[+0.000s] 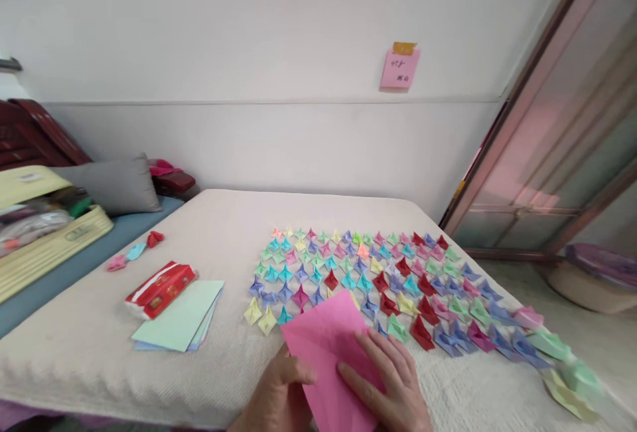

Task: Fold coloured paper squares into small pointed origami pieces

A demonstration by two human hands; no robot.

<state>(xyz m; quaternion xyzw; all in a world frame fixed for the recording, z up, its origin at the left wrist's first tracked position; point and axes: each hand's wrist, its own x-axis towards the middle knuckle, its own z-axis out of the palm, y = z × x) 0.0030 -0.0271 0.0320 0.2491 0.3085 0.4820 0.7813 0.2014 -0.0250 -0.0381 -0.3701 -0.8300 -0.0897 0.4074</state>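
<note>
Where the bright pink rectangular paper sheet [333, 365] is: between both hands, above the near part of the cream cloth-covered surface [223, 226].
Left hand [281, 385]: grip closed on the sheet's left edge, thumb on top.
Right hand [385, 379]: fingers laid across the sheet's face; I cannot tell whether this grip pinches it.
Rows beyond: many small, pointed, multicoloured folded-paper pieces [331, 279].
Left side: red plastic-wrapped packet [163, 288] against a pale green-topped paper stack [179, 319].
</note>
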